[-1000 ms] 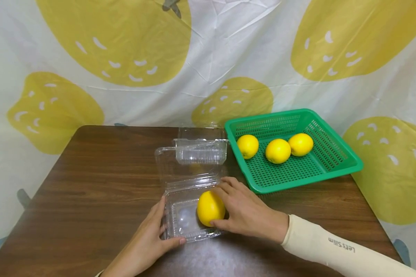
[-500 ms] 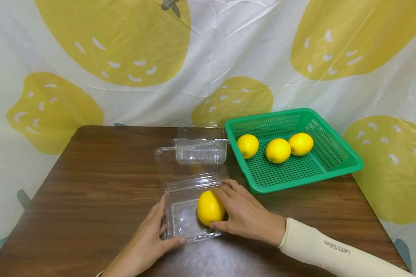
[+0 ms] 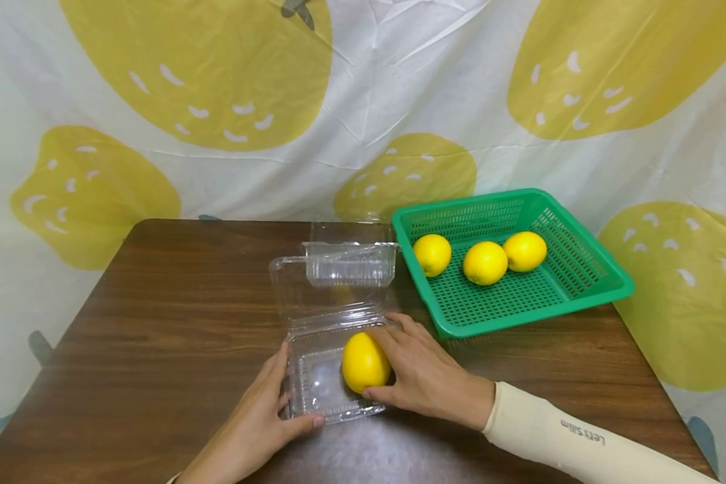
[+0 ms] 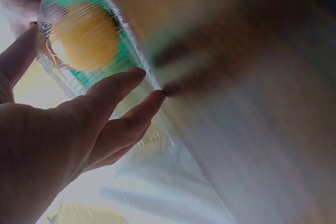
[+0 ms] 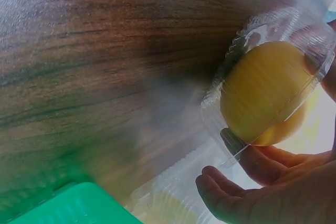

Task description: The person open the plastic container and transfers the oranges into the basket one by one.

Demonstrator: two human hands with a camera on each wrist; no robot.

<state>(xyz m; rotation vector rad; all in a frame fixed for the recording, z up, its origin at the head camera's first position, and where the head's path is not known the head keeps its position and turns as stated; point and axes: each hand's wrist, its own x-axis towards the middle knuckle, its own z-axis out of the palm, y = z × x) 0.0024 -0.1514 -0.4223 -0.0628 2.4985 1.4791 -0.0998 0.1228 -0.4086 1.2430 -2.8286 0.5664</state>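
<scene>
A yellow lemon (image 3: 366,363) sits in the right part of an open clear plastic clamshell container (image 3: 314,403). My right hand (image 3: 426,373) grips it, thumb at its near side and fingers on its far right side. Through the container wall the lemon (image 5: 265,90) also shows in the right wrist view. My left hand (image 3: 266,410) holds the container's left side, its thumb on the near rim and its fingers along the outer wall. In the left wrist view, fingertips (image 4: 137,74) touch that wall. The container's lid (image 3: 302,289) lies folded back behind it.
At the back right stands a green basket (image 3: 520,323) with three lemons (image 3: 485,263) in it. Behind the lid is another open clear container (image 3: 351,269). A brown wooden table (image 3: 175,323) meets a lemon-print cloth (image 3: 248,181) at the back.
The lemon has shifted very slightly left in the container, with my right hand and forearm moving left too. My left hand and the container stay in place.
</scene>
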